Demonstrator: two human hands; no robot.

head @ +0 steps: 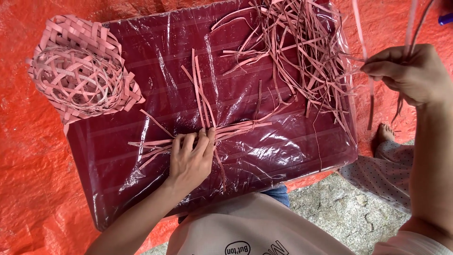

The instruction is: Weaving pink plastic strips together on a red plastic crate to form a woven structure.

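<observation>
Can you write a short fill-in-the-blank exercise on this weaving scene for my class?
1. The left hand presses crossed pink strips onto a board wrapped in clear ____.
2. The right hand pinches a thin ____.
3. The woven basket lies at the board's top ____ corner.

Missing words: plastic; strip; left

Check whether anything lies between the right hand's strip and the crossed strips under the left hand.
Part of the loose pile of pink strips lies between the right hand and the crossed strips pinned by the left hand.
</observation>
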